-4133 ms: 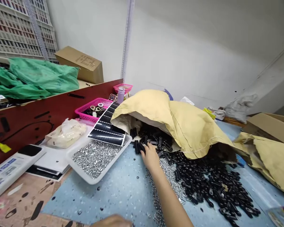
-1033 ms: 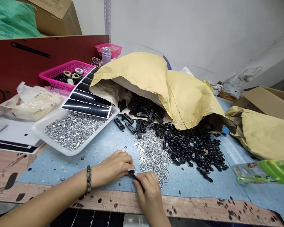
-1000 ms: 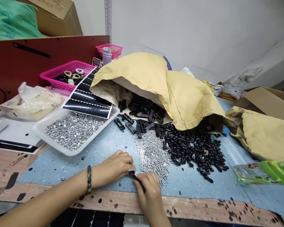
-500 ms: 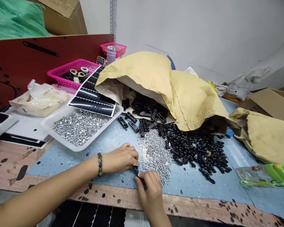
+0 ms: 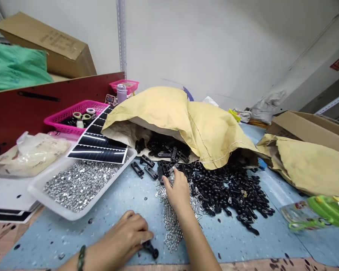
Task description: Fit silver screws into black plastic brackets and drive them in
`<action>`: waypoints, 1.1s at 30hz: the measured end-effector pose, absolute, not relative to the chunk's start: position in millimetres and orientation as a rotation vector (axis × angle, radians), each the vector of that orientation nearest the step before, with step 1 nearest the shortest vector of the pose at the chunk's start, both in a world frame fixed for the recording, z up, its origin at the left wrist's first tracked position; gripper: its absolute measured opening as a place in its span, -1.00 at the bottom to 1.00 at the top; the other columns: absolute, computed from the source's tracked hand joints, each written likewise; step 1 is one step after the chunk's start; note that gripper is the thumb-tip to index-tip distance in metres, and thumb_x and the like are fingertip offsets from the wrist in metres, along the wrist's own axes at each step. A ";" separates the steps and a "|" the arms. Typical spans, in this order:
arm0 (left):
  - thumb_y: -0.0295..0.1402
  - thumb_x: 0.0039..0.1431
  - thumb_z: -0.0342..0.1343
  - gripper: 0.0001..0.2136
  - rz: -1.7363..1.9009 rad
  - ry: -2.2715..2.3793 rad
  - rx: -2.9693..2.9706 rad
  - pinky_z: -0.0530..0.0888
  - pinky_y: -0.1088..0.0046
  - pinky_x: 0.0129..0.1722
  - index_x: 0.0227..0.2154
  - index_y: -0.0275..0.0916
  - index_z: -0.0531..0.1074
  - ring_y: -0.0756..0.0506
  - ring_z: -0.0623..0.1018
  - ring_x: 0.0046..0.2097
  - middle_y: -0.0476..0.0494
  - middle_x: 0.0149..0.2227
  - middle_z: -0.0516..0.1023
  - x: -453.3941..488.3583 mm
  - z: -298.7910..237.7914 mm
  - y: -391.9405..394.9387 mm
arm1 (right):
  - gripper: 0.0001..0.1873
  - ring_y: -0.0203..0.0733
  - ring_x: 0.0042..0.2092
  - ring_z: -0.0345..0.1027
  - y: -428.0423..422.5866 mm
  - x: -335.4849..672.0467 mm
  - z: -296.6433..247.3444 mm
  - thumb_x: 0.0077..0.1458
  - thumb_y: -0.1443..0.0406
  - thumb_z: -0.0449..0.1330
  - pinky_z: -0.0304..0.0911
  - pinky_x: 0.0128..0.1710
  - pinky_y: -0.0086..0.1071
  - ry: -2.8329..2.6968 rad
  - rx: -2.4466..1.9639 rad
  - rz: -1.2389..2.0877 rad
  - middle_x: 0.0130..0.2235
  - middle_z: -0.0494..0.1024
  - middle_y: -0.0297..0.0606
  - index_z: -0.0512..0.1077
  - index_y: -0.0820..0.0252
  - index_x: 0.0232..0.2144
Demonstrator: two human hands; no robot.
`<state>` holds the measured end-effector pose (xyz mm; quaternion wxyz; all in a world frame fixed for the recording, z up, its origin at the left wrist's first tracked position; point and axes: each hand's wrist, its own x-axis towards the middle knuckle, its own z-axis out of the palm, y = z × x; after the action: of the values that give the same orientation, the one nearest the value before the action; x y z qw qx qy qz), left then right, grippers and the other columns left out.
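My left hand point(image 5: 128, 233), with a beaded bracelet point(image 5: 81, 258) at its wrist, is closed around a black plastic part point(image 5: 150, 249) whose round end sticks out to the right. My right hand point(image 5: 179, 192) reaches over a heap of small silver screws point(image 5: 172, 222). Its thumb and forefinger are apart, at the edge of the black slotted plastic pieces point(image 5: 161, 170) lying by the mouth of a yellow sack point(image 5: 155, 105). Whether the fingertips touch a piece cannot be made out. Right of the screws spreads a pile of small black parts point(image 5: 228, 188).
A white tray point(image 5: 70, 215) of small metal pieces stands left, with a black-striped sheet point(image 5: 98, 145) over its back edge. Behind are a pink basket point(image 5: 63, 130) with scissors and a second sack point(image 5: 214, 131). A green-lidded bottle point(image 5: 324, 210) lies at right.
My right hand has left the black part and moved forward to the slotted pieces. My left hand has kept the part and sits lower and farther left in view. The camera view has shifted.
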<state>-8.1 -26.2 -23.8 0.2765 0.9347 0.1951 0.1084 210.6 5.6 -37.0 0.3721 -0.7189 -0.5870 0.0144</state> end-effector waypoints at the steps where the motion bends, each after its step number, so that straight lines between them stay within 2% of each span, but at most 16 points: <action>1: -0.54 0.13 0.08 -0.63 0.266 0.545 2.462 0.33 0.28 -0.08 -0.04 -0.02 0.42 -0.16 0.45 -0.15 -0.08 -0.18 0.51 -12.8 -22.3 -28.8 | -0.65 0.08 -0.07 0.33 20.8 212.4 -37.4 0.14 0.21 0.13 0.25 -0.09 -0.09 -1.511 -1.839 0.037 -0.13 0.47 0.01 0.38 0.27 -0.06; 4: -0.37 0.11 0.17 -0.44 0.323 0.684 2.250 0.31 0.12 0.09 0.16 0.11 0.19 -0.26 0.35 0.11 -0.12 0.14 0.35 -22.7 -19.9 -25.9 | -0.79 0.02 -0.18 0.40 35.9 209.1 -38.4 0.09 0.37 0.12 0.30 -0.18 -0.17 -1.552 -1.777 0.066 -0.25 0.51 -0.06 0.45 0.25 -0.20; 6: -0.23 0.23 0.05 -0.51 0.471 0.848 2.029 0.31 0.06 0.11 0.20 0.12 0.11 -0.26 0.32 0.16 -0.13 0.22 0.25 -18.8 -18.9 -14.8 | -0.79 -0.09 -0.25 0.42 21.5 199.6 -35.7 0.10 0.40 0.10 0.33 -0.22 -0.25 -1.554 -1.730 0.076 -0.25 0.50 -0.13 0.44 0.23 -0.19; 8: -0.15 0.28 -0.06 -0.57 0.593 0.967 1.766 0.34 0.09 0.10 0.19 0.03 0.13 -0.23 0.35 0.16 -0.17 0.19 0.29 -4.2 -16.1 -0.3 | -0.77 -0.19 -0.28 0.42 -2.9 187.4 -30.2 0.13 0.39 0.08 0.35 -0.26 -0.35 -1.551 -1.640 0.119 -0.22 0.49 -0.19 0.39 0.20 -0.13; 11: -0.09 0.24 -0.07 -0.62 0.714 1.004 1.484 0.35 0.20 0.09 0.04 -0.15 0.29 -0.20 0.38 0.13 -0.19 0.05 0.43 26.6 -9.0 16.2 | -0.77 -0.22 -0.22 0.41 -34.3 182.7 -24.1 0.16 0.37 0.09 0.34 -0.25 -0.40 -1.693 -1.442 0.274 -0.21 0.49 -0.25 0.36 0.13 -0.11; 12: -0.08 0.24 -0.08 -0.64 0.738 1.003 1.436 0.38 0.24 0.05 -0.04 -0.18 0.33 -0.19 0.44 0.06 -0.18 -0.05 0.48 35.1 -7.2 18.9 | -0.79 -0.21 -0.21 0.41 -40.0 189.6 -24.2 0.18 0.36 0.08 0.33 -0.24 -0.39 -1.741 -1.449 0.267 -0.21 0.50 -0.25 0.37 0.12 -0.12; 14: -0.07 0.24 -0.10 -0.69 0.739 0.997 1.395 0.47 0.32 -0.18 -0.19 -0.20 0.33 -0.12 0.51 -0.21 -0.10 -0.28 0.48 45.2 -6.9 20.6 | -0.84 -0.19 -0.30 0.39 -44.5 217.1 -28.2 0.23 0.36 0.01 0.30 -0.31 -0.37 -1.626 -1.633 0.025 -0.30 0.49 -0.23 0.39 0.14 -0.22; 16: -0.07 0.24 -0.12 -0.72 0.663 0.992 1.426 0.42 0.41 -0.42 -0.28 -0.20 0.27 -0.05 0.44 -0.43 0.00 -0.44 0.40 46.9 -11.0 19.2 | -0.89 -0.12 -0.33 0.35 -43.6 252.8 -34.9 0.19 0.32 0.07 0.26 -0.37 -0.32 -1.515 -1.859 -0.249 -0.36 0.45 -0.18 0.40 0.17 -0.30; 17: -0.07 0.24 -0.12 -0.72 0.616 0.992 1.464 0.39 0.43 -0.46 -0.30 -0.20 0.25 -0.03 0.41 -0.48 0.02 -0.47 0.38 45.7 -14.0 17.8 | -0.89 -0.11 -0.35 0.33 -42.4 268.2 -38.0 0.17 0.34 0.08 0.25 -0.38 -0.31 -1.505 -1.875 -0.265 -0.41 0.43 -0.19 0.39 0.17 -0.38; 19: -0.07 0.24 -0.11 -0.72 0.546 0.989 1.573 0.41 0.39 -0.39 -0.28 -0.19 0.25 -0.05 0.43 -0.43 -0.01 -0.42 0.42 42.3 -19.4 14.4 | -0.86 -0.13 -0.38 0.33 -40.9 285.7 -41.0 0.14 0.38 0.09 0.24 -0.39 -0.32 -1.535 -1.869 -0.253 -0.44 0.41 -0.21 0.40 0.17 -0.44; 21: -0.08 0.25 -0.12 -0.72 0.511 0.960 1.676 0.43 0.33 -0.28 -0.24 -0.19 0.27 -0.09 0.47 -0.35 -0.06 -0.35 0.46 39.6 -21.5 10.8 | -0.86 -0.18 -0.37 0.35 -42.7 281.9 -38.0 0.14 0.40 0.07 0.28 -0.37 -0.35 -1.585 -1.810 -0.188 -0.38 0.42 -0.22 0.43 0.17 -0.37; 24: -0.14 0.28 -0.15 -0.76 0.480 0.895 1.777 0.44 0.31 -0.24 -0.19 -0.18 0.27 -0.11 0.48 -0.30 -0.07 -0.30 0.47 37.9 -16.9 5.6 | -0.80 -0.23 -0.30 0.41 -51.4 250.1 -23.3 0.14 0.41 0.07 0.34 -0.35 -0.41 -1.617 -1.602 0.090 -0.26 0.44 -0.22 0.46 0.14 -0.24; 28: -0.19 0.30 -0.09 -0.80 0.534 0.811 1.938 0.40 0.28 -0.08 -0.13 -0.15 0.27 -0.14 0.46 -0.10 -0.09 -0.17 0.47 35.5 -6.2 1.4 | -0.78 -0.24 -0.23 0.41 -60.3 209.9 0.0 0.14 0.45 0.08 0.37 -0.25 -0.39 -1.713 -1.313 0.354 -0.25 0.46 -0.24 0.47 0.12 -0.25; 33: -0.22 0.32 -0.11 -0.81 0.529 0.835 2.214 0.40 0.34 -0.25 -0.24 -0.18 0.33 -0.12 0.49 -0.26 -0.07 -0.30 0.49 30.7 -1.4 0.2 | -0.76 -0.23 -0.23 0.39 -62.4 199.3 14.9 0.21 0.43 0.02 0.38 -0.24 -0.38 -1.878 -1.289 0.275 -0.24 0.45 -0.20 0.46 0.13 -0.21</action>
<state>30.7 0.2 -1.4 0.3508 0.8550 0.3226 0.2043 199.3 -62.4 14.9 0.4110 -0.5120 -0.7463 0.1094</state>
